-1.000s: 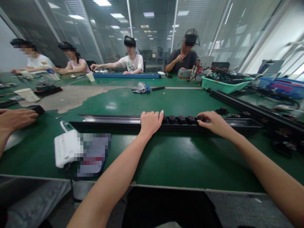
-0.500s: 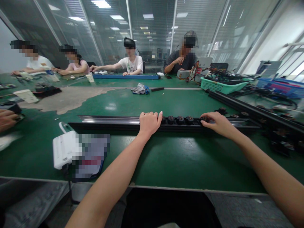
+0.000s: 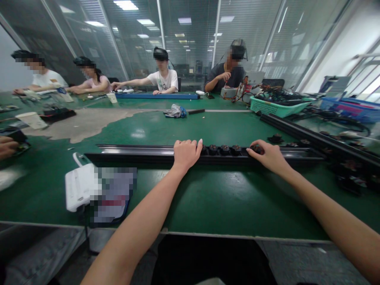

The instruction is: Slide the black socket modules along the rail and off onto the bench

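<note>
Since half a second ago, the right hand (image 3: 265, 153) has slid slightly left, closer to the row of round dark modules (image 3: 225, 150). On the green table (image 3: 213, 202), the long black rail (image 3: 133, 159) lies in place crosswise before the person, its middle partly covered by both hands. Across the table, a person in a dark shirt (image 3: 218, 77) now shows a thin reddish item (image 3: 226, 83) below one hand, too small to make out. At the left edge, a co-worker's hand (image 3: 7, 145), well in view a second ago, is mostly cut off. The left hand (image 3: 187, 154) stays clamped over the rail, fingertips hidden beyond its far edge, thumb beside the nearest module of the row. The right thumb and fingers are pinched on a single module (image 3: 257, 149) in the rail's channel, set apart from the row and half covered by the fingers, its underside hidden
</note>
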### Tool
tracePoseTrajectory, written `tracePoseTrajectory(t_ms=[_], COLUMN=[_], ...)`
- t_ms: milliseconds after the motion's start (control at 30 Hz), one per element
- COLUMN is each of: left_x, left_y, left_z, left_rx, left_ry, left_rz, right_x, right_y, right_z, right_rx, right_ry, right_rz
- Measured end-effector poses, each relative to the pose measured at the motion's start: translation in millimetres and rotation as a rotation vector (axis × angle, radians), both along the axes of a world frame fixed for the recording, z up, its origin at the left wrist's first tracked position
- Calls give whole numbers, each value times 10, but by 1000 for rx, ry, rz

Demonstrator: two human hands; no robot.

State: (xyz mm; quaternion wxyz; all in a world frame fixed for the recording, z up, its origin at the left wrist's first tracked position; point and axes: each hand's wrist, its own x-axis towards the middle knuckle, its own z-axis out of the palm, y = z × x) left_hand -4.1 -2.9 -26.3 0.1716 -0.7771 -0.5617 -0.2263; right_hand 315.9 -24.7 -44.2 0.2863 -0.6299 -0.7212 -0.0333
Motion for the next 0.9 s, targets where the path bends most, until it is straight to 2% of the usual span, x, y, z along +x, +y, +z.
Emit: tracePoseTrajectory(t_ms=[533,900], left_x=[-9,-7], left_y=[-10,-10], left_z=[15,20], left_rx=[-3,-12], left_ry=[-6,5], left_rz=[-10,-8], right_x=[148,272], right_y=[8,12], right_z=[23,105], right_rx=[-16,-119], right_ry=[1,23], right_rz=[-35,-90])
